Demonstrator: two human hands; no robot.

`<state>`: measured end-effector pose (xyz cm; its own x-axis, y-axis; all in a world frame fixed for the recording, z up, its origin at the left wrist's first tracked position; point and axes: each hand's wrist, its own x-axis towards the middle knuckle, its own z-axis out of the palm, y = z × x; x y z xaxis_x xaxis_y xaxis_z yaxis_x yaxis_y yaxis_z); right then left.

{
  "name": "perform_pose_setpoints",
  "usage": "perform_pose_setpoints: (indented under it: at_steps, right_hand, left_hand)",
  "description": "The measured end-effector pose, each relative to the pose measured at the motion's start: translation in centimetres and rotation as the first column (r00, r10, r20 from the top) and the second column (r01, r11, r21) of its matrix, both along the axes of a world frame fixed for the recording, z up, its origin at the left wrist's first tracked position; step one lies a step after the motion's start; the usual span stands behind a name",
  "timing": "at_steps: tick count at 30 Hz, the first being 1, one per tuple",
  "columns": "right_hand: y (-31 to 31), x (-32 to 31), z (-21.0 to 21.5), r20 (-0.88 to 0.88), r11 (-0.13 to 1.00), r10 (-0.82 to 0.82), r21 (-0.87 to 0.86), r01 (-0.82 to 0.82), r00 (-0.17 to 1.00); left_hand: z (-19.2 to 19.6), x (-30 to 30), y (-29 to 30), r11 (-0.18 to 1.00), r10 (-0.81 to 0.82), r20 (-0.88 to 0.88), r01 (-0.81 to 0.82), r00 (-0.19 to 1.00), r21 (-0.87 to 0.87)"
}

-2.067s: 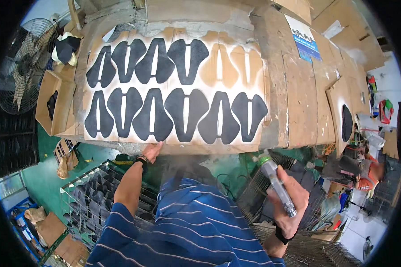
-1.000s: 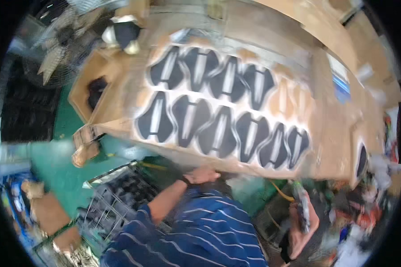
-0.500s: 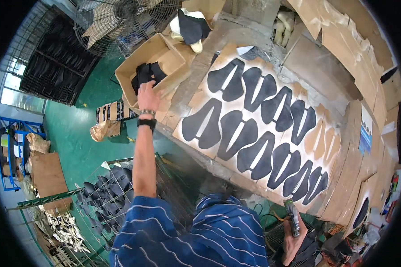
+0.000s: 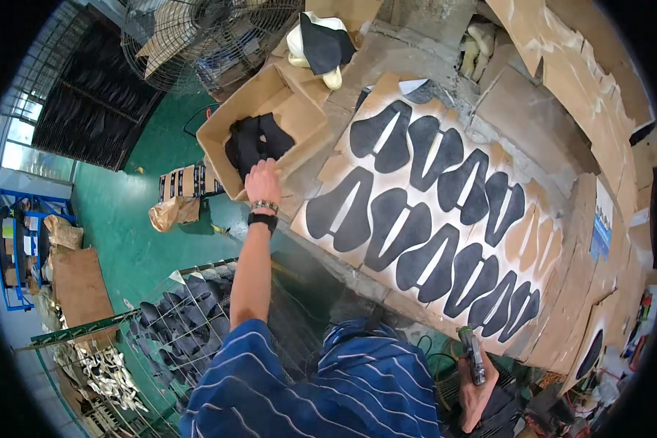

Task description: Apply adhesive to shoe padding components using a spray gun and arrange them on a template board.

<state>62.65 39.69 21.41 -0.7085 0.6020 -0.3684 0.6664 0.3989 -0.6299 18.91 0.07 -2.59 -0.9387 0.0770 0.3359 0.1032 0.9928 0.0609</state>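
My left hand [image 4: 263, 184] is at the near rim of an open cardboard box [image 4: 308, 117], fingers curled down against the black cut pieces [image 4: 255, 140] in it. It seems to pinch the edge of one, though its fingertips are partly hidden. Low on the right, my right hand [image 4: 477, 390] is wrapped round a metal spray gun [image 4: 474, 355], its nozzle end toward the bench. Beyond it, two rows of flat black curved pieces [image 4: 425, 263] lie on a cardboard sheet [image 4: 358, 257] coated whitish between them.
A white form draped with black material [image 4: 327, 44] stands beyond the box. A wire-caged fan [image 4: 197, 36] is at the far left. Below my left arm, a wire rack [image 4: 175, 314] holds many dark pieces. Bare brown shapes [image 4: 536, 237] show at the sheet's right end.
My left hand has drawn back toward the box's near rim, and the black pieces in it have shifted. The whole view has moved slightly. My right hand still grips the spray gun.
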Motion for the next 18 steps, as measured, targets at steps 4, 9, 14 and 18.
perform_pose_setpoints:
  at_steps: [4,9,14,18]
  right_hand:
    - [-0.1,-0.8,0.4,0.004,0.999,0.007,-0.031,-0.007,1.000]
    - [0.0,-1.3,0.7,-0.008,0.998,0.049,-0.036,-0.049,0.999]
    - [0.0,-1.3,0.8,0.049,0.996,0.021,-0.089,-0.017,0.999]
    - [-0.3,-0.7,0.3,0.021,0.998,0.024,-0.051,-0.022,0.999]
  left_hand:
    - [0.8,2.0,0.4,0.990,-0.035,0.135,0.016,0.990,0.143]
    - [5.4,-1.6,-4.0,0.895,-0.130,0.474,-0.103,0.871,0.434]
    - [2.6,-8.0,-6.3,0.982,0.187,0.647,-0.157,0.739,-0.104]
    - [0.7,-8.6,-5.7,0.951,0.308,0.698,-0.189,0.647,-0.244]
